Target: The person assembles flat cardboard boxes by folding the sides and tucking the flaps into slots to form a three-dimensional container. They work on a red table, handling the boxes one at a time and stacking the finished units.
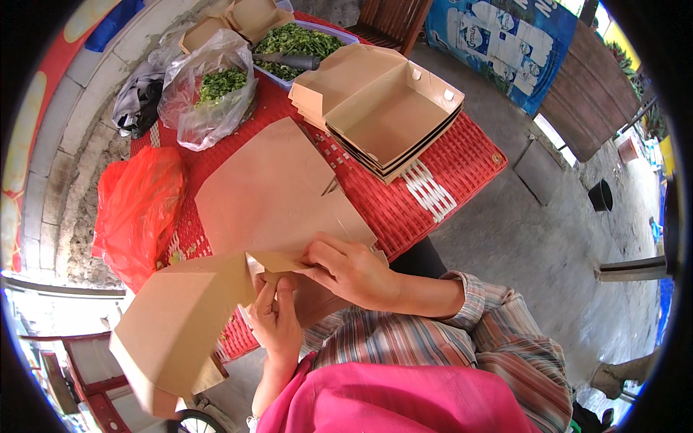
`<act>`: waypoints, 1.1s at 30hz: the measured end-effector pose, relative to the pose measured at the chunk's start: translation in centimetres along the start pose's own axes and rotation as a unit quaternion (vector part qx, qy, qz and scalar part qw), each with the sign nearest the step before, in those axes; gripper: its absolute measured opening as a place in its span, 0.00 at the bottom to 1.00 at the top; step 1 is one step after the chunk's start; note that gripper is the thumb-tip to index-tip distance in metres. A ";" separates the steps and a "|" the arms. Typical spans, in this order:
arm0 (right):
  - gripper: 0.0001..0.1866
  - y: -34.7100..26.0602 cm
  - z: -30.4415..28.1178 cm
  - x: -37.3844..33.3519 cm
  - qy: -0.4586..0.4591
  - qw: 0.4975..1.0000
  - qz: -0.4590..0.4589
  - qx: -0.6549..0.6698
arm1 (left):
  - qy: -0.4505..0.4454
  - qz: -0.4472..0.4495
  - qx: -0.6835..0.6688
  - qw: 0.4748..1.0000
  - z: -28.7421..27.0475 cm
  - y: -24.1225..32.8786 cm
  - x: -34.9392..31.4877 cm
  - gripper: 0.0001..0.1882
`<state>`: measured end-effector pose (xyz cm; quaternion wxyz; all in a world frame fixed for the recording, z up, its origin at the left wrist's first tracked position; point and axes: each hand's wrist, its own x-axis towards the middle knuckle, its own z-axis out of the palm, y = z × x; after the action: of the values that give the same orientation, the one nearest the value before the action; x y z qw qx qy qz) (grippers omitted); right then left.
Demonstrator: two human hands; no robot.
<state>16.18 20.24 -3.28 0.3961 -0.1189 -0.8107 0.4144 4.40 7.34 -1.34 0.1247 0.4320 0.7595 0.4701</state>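
Note:
A partly folded brown cardboard food box [180, 299] is held at the table's near edge, its lid panel hanging to the left. My left hand [276, 317] pinches a corner flap of it between thumb and fingers. My right hand [354, 274] grips the box's raised edge from the right, fingers closed on the board. Beneath the hands and beyond them lie flat unfolded cardboard blanks [263, 187]. Farther back on the right stands a stack of folded open boxes [393, 108], nested in one another.
The red woven table [462, 173] also bears a red plastic bag [141, 209], a clear bag of chopped greens [209, 94] and a tub of chopped greens [299, 43] with a dark-handled tool [289, 60]. A low block wall [61, 130] runs along the left.

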 end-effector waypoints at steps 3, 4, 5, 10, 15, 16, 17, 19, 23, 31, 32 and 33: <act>0.09 0.2 -0.3 -0.3 -0.014 1.000 0.010 0.015 | 0.039 -0.005 -0.096 0.995 0.6 -0.9 -0.3 0.07; 0.09 0.3 -0.3 -0.3 -0.019 1.000 0.005 0.017 | 0.061 0.000 -0.149 0.987 0.9 -1.1 -0.2 0.08; 0.09 0.4 -0.3 -0.2 -0.014 0.999 0.001 0.036 | 0.063 -0.001 -0.153 0.986 0.9 -0.9 -0.1 0.07; 0.09 0.7 0.1 0.0 0.003 0.992 0.044 0.118 | 0.046 -0.016 -0.076 0.996 0.9 -1.0 0.4 0.06; 0.08 0.5 -0.2 0.4 -0.012 0.993 0.076 0.090 | 0.041 -0.062 -0.054 0.996 0.6 -1.0 0.2 0.06; 0.08 0.4 -0.3 0.4 -0.016 0.992 0.088 0.085 | 0.033 -0.063 -0.052 0.996 0.5 -1.1 0.2 0.06; 0.08 0.4 -0.4 0.5 -0.017 0.993 0.088 0.081 | 0.039 -0.060 -0.062 0.995 0.6 -1.4 0.2 0.05; 0.08 0.3 -0.4 0.5 -0.016 0.993 0.090 0.072 | 0.048 -0.053 -0.083 0.994 0.9 -2.0 0.2 0.05; 0.09 0.5 -0.2 0.6 -0.020 0.995 0.050 0.082 | 0.062 -0.052 -0.051 0.995 0.9 -0.3 0.1 0.04; 0.08 0.7 -0.7 1.0 -0.032 0.995 0.050 0.083 | 0.053 -0.063 -0.053 0.995 1.1 -2.0 0.1 0.04; 0.08 0.7 -0.8 1.0 -0.033 0.994 0.058 0.091 | 0.052 -0.066 -0.056 0.995 1.0 -2.1 0.0 0.04; 0.08 0.8 -0.8 0.9 -0.034 0.992 0.066 0.099 | 0.051 -0.065 -0.064 0.995 1.0 -2.0 -0.1 0.04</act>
<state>16.03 21.67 -3.16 0.3497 -0.1185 -0.7693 0.5214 3.95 7.55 -3.58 0.1438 0.3483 0.7594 0.5303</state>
